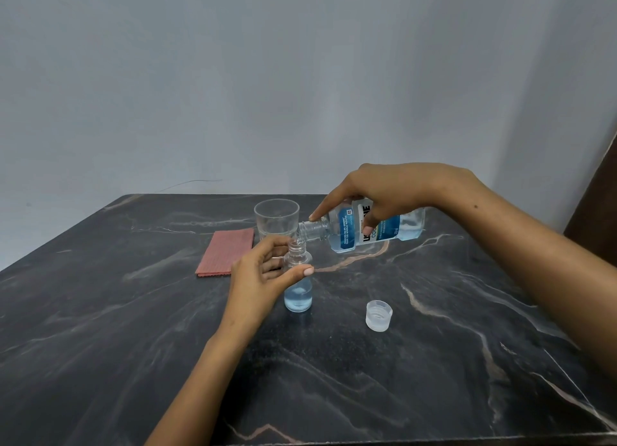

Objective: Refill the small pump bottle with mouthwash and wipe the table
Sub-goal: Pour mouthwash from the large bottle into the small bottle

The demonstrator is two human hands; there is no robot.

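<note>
The right hand (397, 192), closed around a mouthwash bottle (374, 227) tipped nearly horizontal, brings its mouth just above the neck of the upright small pump bottle (298, 280) at table centre, which the left hand (263, 278) loosely grips.

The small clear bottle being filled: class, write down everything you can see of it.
The small clear bottle is see-through plastic with a ribbed, threaded neck and no pump or cap on it. It stands upright on the dark marble table, with pale blue liquid filling only its bottom part. The left hand steadies it around the shoulder. The mouthwash bottle, tipped nearly flat by the right hand, has its open mouth at the small bottle's neck.
</note>
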